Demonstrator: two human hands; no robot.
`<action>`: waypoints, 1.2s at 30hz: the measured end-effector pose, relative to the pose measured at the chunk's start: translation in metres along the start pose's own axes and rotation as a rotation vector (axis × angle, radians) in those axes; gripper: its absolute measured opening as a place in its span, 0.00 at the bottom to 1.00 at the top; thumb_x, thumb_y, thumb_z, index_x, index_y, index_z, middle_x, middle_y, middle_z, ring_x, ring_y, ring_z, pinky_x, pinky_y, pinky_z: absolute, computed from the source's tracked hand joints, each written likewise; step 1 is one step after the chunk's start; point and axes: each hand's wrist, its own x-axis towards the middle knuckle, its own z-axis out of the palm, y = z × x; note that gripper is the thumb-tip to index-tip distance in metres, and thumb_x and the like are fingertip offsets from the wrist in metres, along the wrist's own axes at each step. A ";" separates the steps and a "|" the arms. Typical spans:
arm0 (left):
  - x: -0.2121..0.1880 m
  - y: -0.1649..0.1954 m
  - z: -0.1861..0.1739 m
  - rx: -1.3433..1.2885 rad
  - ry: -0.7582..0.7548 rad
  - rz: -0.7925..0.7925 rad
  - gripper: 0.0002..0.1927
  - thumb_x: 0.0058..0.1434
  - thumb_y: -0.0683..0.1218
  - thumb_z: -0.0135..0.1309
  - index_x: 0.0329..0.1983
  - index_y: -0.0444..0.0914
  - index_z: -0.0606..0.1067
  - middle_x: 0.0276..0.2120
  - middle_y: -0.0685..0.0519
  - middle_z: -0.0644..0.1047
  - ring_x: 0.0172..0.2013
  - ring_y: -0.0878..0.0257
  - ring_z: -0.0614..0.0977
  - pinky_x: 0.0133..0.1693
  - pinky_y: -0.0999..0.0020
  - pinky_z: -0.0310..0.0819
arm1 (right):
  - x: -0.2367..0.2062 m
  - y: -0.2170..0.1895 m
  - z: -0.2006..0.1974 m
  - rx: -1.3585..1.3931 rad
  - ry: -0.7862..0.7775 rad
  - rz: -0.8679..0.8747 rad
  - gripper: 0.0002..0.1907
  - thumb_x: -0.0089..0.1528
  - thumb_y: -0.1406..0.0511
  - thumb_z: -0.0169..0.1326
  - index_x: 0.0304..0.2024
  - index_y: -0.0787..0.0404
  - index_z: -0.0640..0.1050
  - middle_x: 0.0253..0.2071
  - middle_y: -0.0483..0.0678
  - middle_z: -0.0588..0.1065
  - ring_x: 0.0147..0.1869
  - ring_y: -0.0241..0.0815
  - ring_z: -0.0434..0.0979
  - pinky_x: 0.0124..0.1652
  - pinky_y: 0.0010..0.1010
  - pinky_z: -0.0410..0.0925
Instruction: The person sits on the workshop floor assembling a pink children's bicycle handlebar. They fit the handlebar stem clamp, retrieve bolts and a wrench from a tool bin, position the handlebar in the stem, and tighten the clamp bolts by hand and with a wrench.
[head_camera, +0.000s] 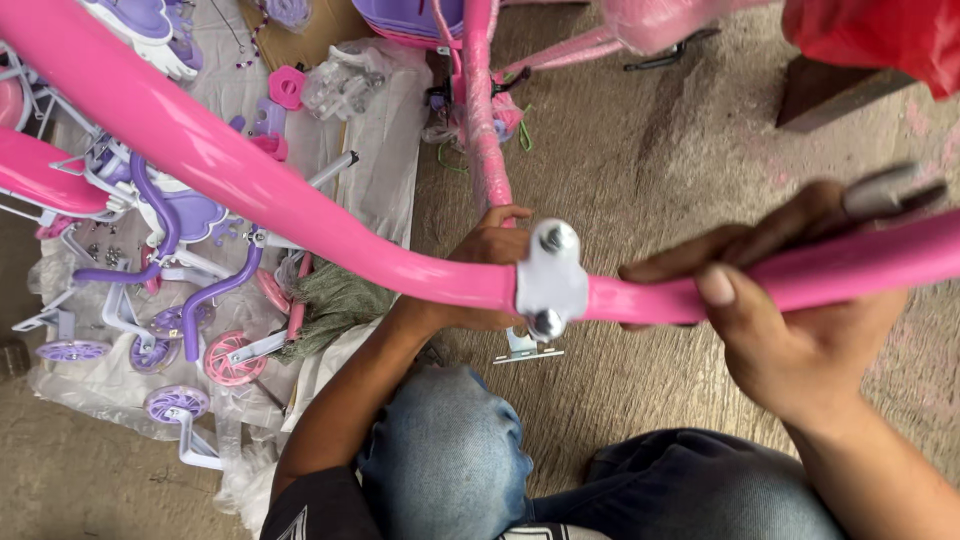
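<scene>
1. Across the middle of the view, a pink frame tube (300, 215) was seen running from upper left to right, its long axis nearly level where it met a white clamp (550, 282) with two bolts.
2. Right of the white clamp, the tube was gripped by the right hand (790, 320); its fingers (715, 285) were curled together around the pink tube, thumb on the near side.
3. A dark-handled tool (890, 192) was pinned against the tube under the same hand; its working end could not be made out.
4. Just left of the white clamp and behind the tube, the left hand (480, 275) was held, fingers bent and resting against a second, upright pink tube (482, 120); how firmly it was clasped could not be told.
5. Both hands lay close to the white clamp, the left slightly nearer, the right beside it along the tube's axis.
6. Below the white clamp, a small metal bracket (522, 348) lay on the concrete floor (620, 150).
7. Far left of the white clamp, purple and pink training wheels (175, 402) and loose parts were spread on plastic sheeting (380, 130).
8. Beneath the white clamp, knees in blue jeans (450, 450) were visible.
</scene>
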 end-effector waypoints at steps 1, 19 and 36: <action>-0.002 -0.003 -0.001 0.020 -0.060 -0.051 0.19 0.48 0.54 0.70 0.35 0.41 0.76 0.33 0.54 0.78 0.43 0.59 0.80 0.68 0.46 0.63 | -0.004 0.002 -0.001 0.007 -0.010 0.007 0.13 0.69 0.69 0.52 0.46 0.72 0.63 0.32 0.52 0.72 0.41 0.56 0.85 0.44 0.47 0.79; 0.017 0.047 -0.021 -0.755 0.113 -0.128 0.14 0.57 0.46 0.68 0.32 0.37 0.73 0.29 0.57 0.75 0.28 0.68 0.79 0.31 0.70 0.72 | 0.012 0.019 -0.018 0.313 -0.300 0.097 0.11 0.63 0.72 0.55 0.40 0.65 0.64 0.34 0.60 0.76 0.45 0.66 0.84 0.45 0.53 0.81; -0.016 0.040 -0.026 -0.616 0.214 -0.183 0.18 0.65 0.41 0.62 0.23 0.38 0.67 0.20 0.57 0.71 0.21 0.70 0.73 0.26 0.70 0.66 | -0.001 0.002 0.010 0.249 -0.328 0.114 0.13 0.66 0.70 0.55 0.44 0.64 0.63 0.46 0.73 0.77 0.52 0.63 0.85 0.47 0.43 0.83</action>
